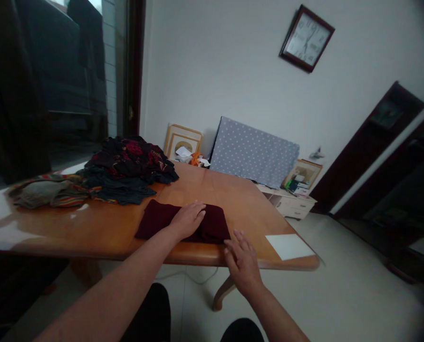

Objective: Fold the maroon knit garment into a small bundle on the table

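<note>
A folded maroon piece of cloth (157, 219) lies near the front edge of the wooden table (229, 192). My left hand (188, 219) rests flat on top of it, palm down, with its fingers stretched toward the right. By the cloth's front right corner is my right hand (244, 260), its fingers apart and the thumb side close to that corner. Whether the right fingertips touch the fabric I cannot tell. The cloth's kind of garment does not show.
Crumpled dark patterned clothes (133, 159) are heaped at the table's left, beside a grey and striped garment (48, 190). A white sheet (289, 246) lies at the right corner. Behind the table stand a dotted cloth-covered panel (255, 149) and a low white cabinet (293, 206).
</note>
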